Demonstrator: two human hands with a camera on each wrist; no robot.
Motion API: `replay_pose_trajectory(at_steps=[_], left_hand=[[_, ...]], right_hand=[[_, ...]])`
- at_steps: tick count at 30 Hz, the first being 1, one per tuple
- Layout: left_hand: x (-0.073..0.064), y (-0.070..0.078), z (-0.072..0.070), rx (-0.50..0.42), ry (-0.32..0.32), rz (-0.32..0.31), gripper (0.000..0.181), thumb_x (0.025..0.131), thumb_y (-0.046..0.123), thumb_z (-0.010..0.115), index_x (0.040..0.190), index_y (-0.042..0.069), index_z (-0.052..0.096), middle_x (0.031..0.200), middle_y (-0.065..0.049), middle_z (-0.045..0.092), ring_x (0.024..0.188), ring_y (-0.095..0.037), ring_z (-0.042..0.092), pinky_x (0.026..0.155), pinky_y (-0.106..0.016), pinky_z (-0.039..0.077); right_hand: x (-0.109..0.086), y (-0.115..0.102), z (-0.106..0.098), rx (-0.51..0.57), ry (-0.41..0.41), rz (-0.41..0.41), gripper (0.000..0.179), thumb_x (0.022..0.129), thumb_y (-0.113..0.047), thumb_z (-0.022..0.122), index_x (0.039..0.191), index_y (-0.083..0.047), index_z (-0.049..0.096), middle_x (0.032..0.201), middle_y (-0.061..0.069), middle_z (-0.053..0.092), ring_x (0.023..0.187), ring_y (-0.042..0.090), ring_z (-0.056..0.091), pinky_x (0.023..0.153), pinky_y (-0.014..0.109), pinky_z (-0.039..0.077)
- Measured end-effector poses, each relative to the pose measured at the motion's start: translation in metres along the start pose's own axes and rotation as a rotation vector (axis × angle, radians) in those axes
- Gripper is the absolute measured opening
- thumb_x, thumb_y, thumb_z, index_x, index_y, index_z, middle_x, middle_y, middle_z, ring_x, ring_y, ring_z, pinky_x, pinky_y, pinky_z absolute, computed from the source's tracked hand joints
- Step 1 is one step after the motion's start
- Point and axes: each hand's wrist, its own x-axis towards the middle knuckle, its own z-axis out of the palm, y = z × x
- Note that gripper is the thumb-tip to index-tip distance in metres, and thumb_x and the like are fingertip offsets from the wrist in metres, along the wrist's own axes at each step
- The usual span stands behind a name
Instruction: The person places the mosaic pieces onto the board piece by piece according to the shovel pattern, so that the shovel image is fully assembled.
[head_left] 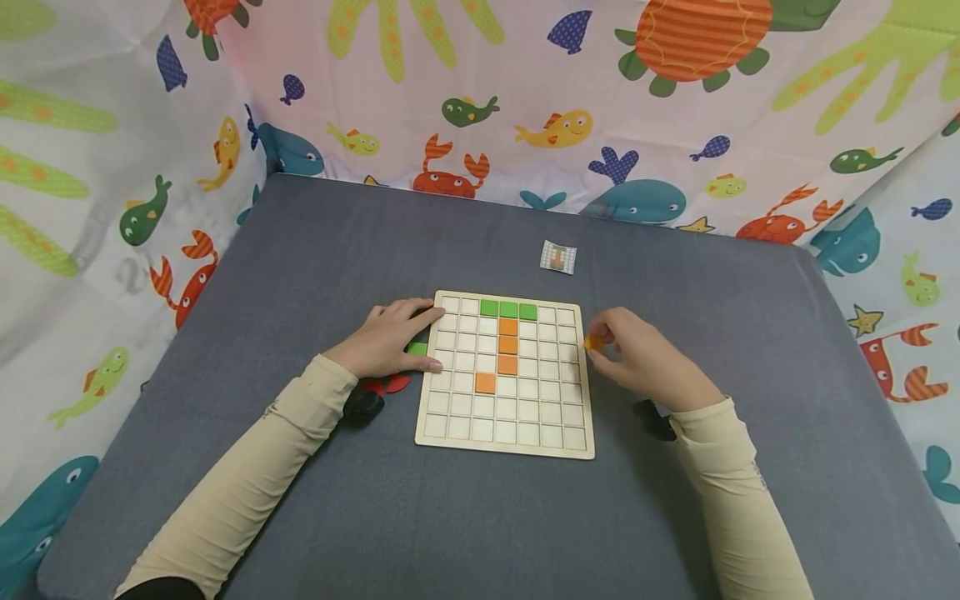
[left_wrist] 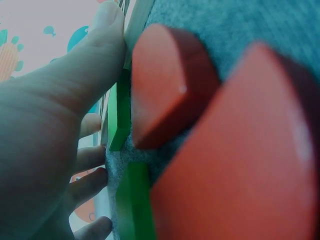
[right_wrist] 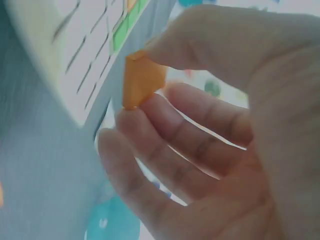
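A pale wooden grid board lies flat on the table. Three green tiles sit in its top row, with three orange tiles in a column below the middle one and another orange tile down to the left. My left hand rests at the board's left edge, thumb and fingertips touching it. My right hand pinches an orange block between thumb and fingers, just beyond the board's right edge. Beside the left hand lie red blocks and green blocks, partly hidden under it.
A small printed card lies behind the board. Grey cloth covers the table. A printed curtain with sea animals stands along the back and sides. Dark wrist devices sit under both wrists.
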Motion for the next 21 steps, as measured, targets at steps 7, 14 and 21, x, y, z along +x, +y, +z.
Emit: replay_pose_trajectory(at_steps=[7, 14, 21], left_hand=[[0.0, -0.001, 0.002, 0.004, 0.001, 0.0, 0.085, 0.083, 0.059, 0.063, 0.151, 0.018, 0.033, 0.153, -0.012, 0.03, 0.14, -0.031, 0.027, 0.101, -0.051, 0.027], [0.001, -0.003, 0.003, 0.01, 0.003, 0.0, 0.085, 0.083, 0.06, 0.063, 0.151, 0.019, 0.032, 0.154, -0.012, 0.029, 0.14, -0.031, 0.027, 0.101, -0.052, 0.027], [0.001, -0.002, 0.002, 0.013, 0.007, 0.007, 0.085, 0.083, 0.06, 0.063, 0.151, 0.018, 0.032, 0.153, -0.012, 0.03, 0.14, -0.031, 0.028, 0.101, -0.052, 0.027]], right_hand=[[0.008, -0.031, 0.021, -0.02, 0.103, -0.291, 0.025, 0.08, -0.002, 0.074, 0.096, -0.001, 0.056, 0.091, 0.008, 0.058, 0.084, 0.019, 0.059, 0.073, 0.031, 0.052], [0.013, -0.055, 0.04, 0.012, 0.04, -0.345, 0.018, 0.082, -0.006, 0.074, 0.094, -0.006, 0.06, 0.092, 0.003, 0.059, 0.085, 0.015, 0.058, 0.073, 0.026, 0.051], [0.017, -0.062, 0.059, 0.02, 0.006, -0.388, 0.011, 0.084, -0.007, 0.072, 0.089, -0.009, 0.062, 0.09, 0.0, 0.059, 0.081, 0.012, 0.056, 0.07, 0.021, 0.048]])
